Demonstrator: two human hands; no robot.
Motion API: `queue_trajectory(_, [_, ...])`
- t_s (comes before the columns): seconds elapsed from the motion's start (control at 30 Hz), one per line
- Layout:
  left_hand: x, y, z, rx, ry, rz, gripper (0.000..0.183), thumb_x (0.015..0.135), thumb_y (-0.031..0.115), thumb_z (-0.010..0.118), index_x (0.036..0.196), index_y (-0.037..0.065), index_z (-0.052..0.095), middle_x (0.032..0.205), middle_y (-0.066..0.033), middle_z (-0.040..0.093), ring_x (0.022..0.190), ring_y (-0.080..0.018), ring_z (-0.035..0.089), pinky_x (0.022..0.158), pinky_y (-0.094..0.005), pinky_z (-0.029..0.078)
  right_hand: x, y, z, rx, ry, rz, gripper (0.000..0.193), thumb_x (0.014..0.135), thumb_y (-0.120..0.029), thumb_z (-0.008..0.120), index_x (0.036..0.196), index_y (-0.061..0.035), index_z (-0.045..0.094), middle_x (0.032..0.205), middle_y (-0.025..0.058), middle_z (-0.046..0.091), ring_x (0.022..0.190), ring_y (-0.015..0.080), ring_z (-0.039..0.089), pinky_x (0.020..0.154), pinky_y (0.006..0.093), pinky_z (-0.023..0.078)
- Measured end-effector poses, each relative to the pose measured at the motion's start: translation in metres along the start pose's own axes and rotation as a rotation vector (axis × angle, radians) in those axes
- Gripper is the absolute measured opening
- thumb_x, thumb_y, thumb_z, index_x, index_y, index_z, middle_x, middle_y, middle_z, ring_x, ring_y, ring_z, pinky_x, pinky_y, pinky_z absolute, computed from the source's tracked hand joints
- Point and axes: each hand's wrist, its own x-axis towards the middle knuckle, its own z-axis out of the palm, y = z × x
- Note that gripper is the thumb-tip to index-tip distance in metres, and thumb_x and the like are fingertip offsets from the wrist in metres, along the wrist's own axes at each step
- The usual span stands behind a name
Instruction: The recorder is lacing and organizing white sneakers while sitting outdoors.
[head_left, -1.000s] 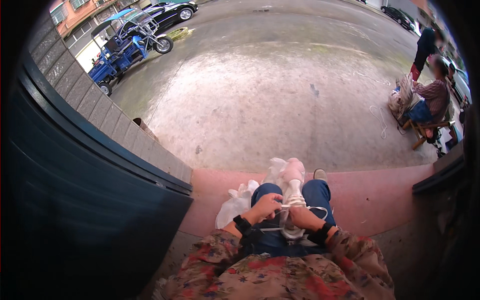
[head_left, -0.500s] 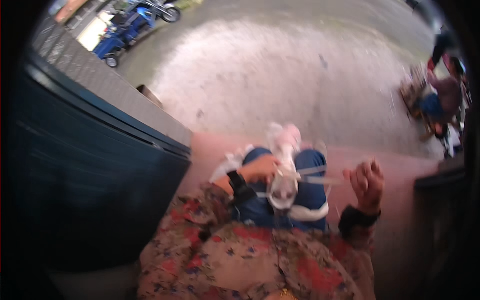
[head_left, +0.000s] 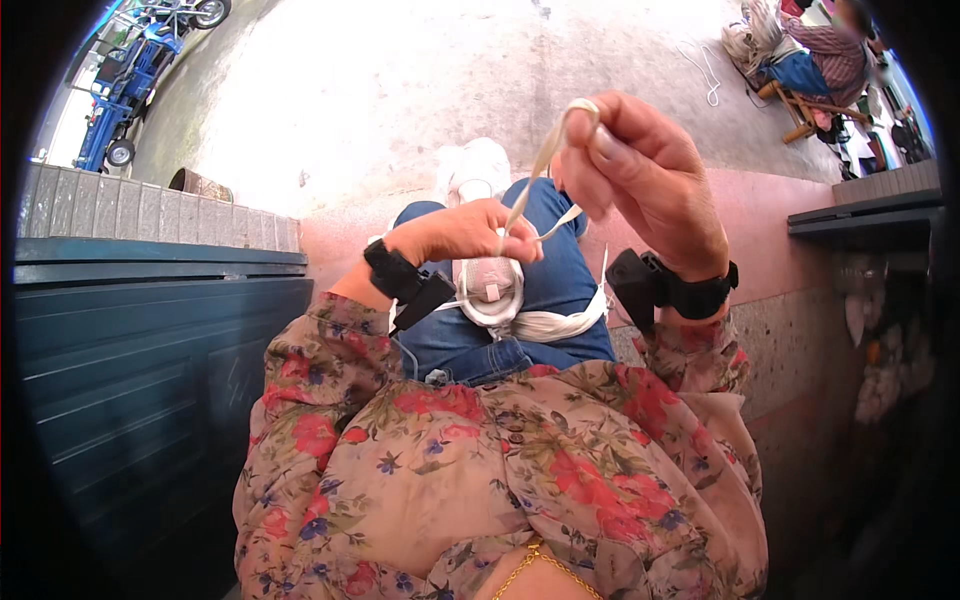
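A pale shoe [head_left: 490, 280] with a pink inside and white rim lies on my lap, its opening toward me. My left hand [head_left: 470, 232] is closed over its upper part, pinching a cream shoelace [head_left: 543, 165] there. From those fingers the lace rises in a loop to my right hand [head_left: 650, 175], raised at the right with thumb and forefinger pinched on it. Whether the lace passes through an eyelet is hidden under my left fingers. Across my right thigh lies a bundle of white laces [head_left: 560, 325].
A blue cabinet [head_left: 150, 340] stands at my left, a dark bench [head_left: 860, 225] at my right. Beyond the pink step, a person [head_left: 825, 60] sits on a wooden stool at far right. A white cord [head_left: 712, 80] lies on the concrete. A blue three-wheeler [head_left: 125, 90] is parked far left.
My right hand has moved up and inward from the right side, drawing the lace into a raised loop. My left hand stays at the shoe. The view has shifted.
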Motion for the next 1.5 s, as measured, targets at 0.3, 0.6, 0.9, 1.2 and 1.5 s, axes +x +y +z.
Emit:
queue_trajectory(0.3, [-0.092,-0.049,-0.068,-0.937,0.838,0.173,0.019,0.089,0.022,0.047,0.084,0.005,0.054,0.073,-0.0089,0.059,0.067,-0.0208,0.057,0.073,-0.037,0.048,-0.026,0.032,-0.078,0.573,0.753,-0.048,0.027,0.089,-0.029,0.044,0.081,-0.0055,0.056,0.081,0.0065,0.059,0.076,0.0163,0.055,0.072,0.0264,0.044])
queue_trajectory(0.6, [-0.137,-0.066,-0.064,-0.674,1.044,-0.019,0.026,0.089,0.032,0.048,0.089,0.006,0.048,0.056,0.0049,0.031,0.046,-0.0028,0.028,0.039,-0.0177,0.022,-0.065,0.12,-0.047,-0.463,0.293,0.561,0.027,0.084,-0.009,0.052,0.109,-0.0015,0.055,0.082,0.0009,0.058,0.067,0.0076,0.053,0.063,0.0217,0.045])
queue_trajectory(0.9, [-0.043,-0.102,0.035,0.268,0.762,-0.246,0.027,0.081,0.024,0.05,0.081,-0.002,0.057,0.076,-0.0218,0.057,0.076,-0.0368,0.056,0.067,-0.0391,0.044,-0.086,0.178,-0.026,-1.086,-0.004,0.427,0.014,0.078,-0.008,0.051,0.084,0.0011,0.059,0.078,0.0186,0.059,0.077,0.033,0.057,0.068,0.0371,0.045])
queue_trajectory(1.2, [-0.031,-0.092,0.044,0.621,0.749,-0.344,0.024,0.081,0.023,0.048,0.076,0.001,0.057,0.073,-0.0218,0.058,0.073,-0.0383,0.057,0.064,-0.0447,0.045,-0.092,0.185,-0.025,-1.199,0.104,0.163,0.012,0.073,0.0,0.05,0.085,0.0005,0.054,0.082,0.0167,0.056,0.083,0.0327,0.053,0.071,0.0396,0.043])
queue_trajectory(1.5, [-0.023,-0.109,0.033,0.555,0.787,-0.286,0.02,0.079,0.016,0.047,0.067,-0.001,0.048,0.062,-0.0182,0.055,0.057,-0.0272,0.056,0.054,-0.0375,0.045,-0.091,0.186,-0.023,-1.353,0.059,0.156,0.013,0.069,0.004,0.048,0.08,-0.0012,0.05,0.079,0.0147,0.052,0.08,0.0317,0.051,0.07,0.0393,0.043])
